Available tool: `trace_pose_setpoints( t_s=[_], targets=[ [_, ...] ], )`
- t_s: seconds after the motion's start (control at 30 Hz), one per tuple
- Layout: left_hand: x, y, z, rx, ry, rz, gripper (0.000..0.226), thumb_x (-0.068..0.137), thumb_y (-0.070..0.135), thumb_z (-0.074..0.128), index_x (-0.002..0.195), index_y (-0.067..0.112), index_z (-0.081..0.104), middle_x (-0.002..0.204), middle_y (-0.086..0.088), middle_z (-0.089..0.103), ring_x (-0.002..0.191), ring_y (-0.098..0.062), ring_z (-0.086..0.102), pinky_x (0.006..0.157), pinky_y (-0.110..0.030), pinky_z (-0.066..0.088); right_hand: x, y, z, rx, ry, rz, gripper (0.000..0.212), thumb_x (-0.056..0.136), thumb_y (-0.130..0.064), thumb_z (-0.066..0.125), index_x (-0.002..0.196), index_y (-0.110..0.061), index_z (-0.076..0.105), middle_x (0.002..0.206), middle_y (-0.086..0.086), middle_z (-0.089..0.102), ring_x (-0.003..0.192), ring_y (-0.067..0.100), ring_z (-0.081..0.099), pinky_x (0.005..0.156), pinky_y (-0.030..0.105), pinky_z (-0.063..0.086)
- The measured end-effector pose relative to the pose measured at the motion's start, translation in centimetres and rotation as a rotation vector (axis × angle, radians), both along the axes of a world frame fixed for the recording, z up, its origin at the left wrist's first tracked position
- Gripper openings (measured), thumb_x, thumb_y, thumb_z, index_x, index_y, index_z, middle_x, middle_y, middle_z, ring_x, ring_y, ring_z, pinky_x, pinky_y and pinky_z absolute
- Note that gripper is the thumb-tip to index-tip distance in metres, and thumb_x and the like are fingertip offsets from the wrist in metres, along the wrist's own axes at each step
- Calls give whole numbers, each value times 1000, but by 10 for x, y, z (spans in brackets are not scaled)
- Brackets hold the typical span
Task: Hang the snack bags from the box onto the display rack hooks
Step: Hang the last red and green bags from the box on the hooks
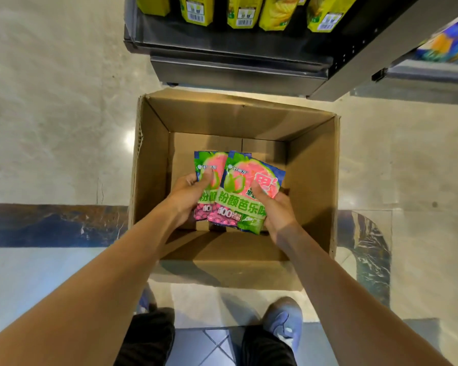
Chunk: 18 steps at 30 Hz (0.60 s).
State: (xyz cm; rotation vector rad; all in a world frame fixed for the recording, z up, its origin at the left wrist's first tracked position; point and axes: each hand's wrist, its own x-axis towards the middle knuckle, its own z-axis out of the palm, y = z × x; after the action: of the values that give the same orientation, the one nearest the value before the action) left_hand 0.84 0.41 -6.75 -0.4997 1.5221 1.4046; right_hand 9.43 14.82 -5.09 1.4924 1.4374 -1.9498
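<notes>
Snack bags [238, 191], two with pink and green print, overlap inside the open cardboard box [154, 159] on the floor. The left hand [188, 194] pinches the left bag, and the right hand [275, 210] holds the front bag, thumb on its face. This looks like the pick-up step. Next, I think, the bags must be lifted out and carried to the rack hooks, which are not visible here.

1. Below me the floor [50, 101] is glossy pale marble with a dark blue veined band [53, 225] crossing it.
2. Ahead stands a grey metal shelf [236, 48] carrying yellow packs [196, 9].
3. A light glare [129, 140] shines on the floor.
</notes>
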Motion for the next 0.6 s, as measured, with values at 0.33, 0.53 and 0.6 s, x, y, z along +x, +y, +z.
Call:
trace_pose_setpoints(
  t_s=[0.33, 0.53, 0.6],
  targets=[
    [-39, -5, 235, 84, 63, 197, 31, 91, 34, 56, 107, 10, 65, 99, -18, 72, 92, -34, 68, 89, -50, 51, -39, 14, 240, -60, 313, 53, 12, 88, -22, 62, 98, -20, 68, 91, 4, 75, 83, 20, 72, 73, 36, 59],
    [-69, -14, 440, 132, 203, 278, 36, 87, 35, 58, 105, 5, 68, 95, -21, 72, 84, -34, 70, 85, -50, 54, -82, 8, 426, 45, 419, 127, 37, 74, -34, 72, 103, -12, 70, 92, 5, 75, 89, 25, 70, 87, 47, 54],
    [-75, -19, 507, 171, 296, 283, 29, 90, 32, 56, 98, 8, 69, 89, -18, 73, 74, -29, 72, 79, -44, 56, -92, 8, 485, 73, 481, 164, 41, 69, -40, 73, 102, -17, 71, 96, 2, 75, 95, 23, 69, 93, 47, 50]
  ],
)
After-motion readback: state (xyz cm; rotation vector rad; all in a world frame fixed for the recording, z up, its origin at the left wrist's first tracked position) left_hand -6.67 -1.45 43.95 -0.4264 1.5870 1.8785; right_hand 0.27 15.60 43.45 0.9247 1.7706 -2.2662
